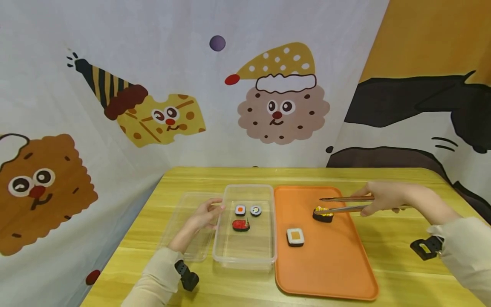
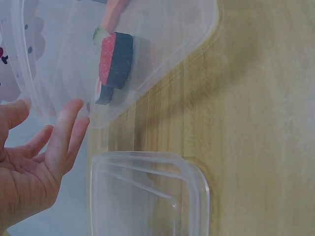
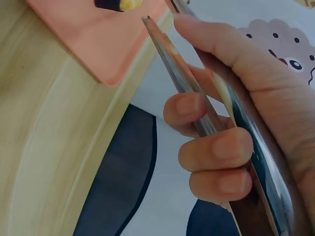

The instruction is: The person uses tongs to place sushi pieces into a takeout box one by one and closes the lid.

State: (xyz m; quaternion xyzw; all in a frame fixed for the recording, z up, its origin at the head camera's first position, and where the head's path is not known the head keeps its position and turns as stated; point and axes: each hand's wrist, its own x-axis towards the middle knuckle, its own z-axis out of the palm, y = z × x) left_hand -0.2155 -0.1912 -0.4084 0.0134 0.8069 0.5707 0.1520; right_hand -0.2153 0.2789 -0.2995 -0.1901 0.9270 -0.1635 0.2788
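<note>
My right hand (image 1: 387,198) grips metal tongs (image 1: 347,199), their arms spread apart. In the head view the tong tips reach over a corn-topped sushi piece (image 1: 323,215) on the orange tray (image 1: 318,273); whether they touch it I cannot tell. A square sushi piece with a yellow centre (image 1: 295,237) lies nearer on that tray. My left hand (image 1: 204,217) is at the left wall of a clear plastic box (image 1: 245,259), fingers loosely bent. Inside the box are a red-topped sushi piece (image 1: 241,225), an orange-centred roll (image 1: 240,209) and a round roll (image 1: 255,210).
A clear plastic lid (image 1: 195,253) lies on the wooden table (image 1: 238,290) left of the box, partly under my left arm. The tray stands directly against the box's right side. A cartoon-printed cloth (image 1: 230,140) hangs behind the table.
</note>
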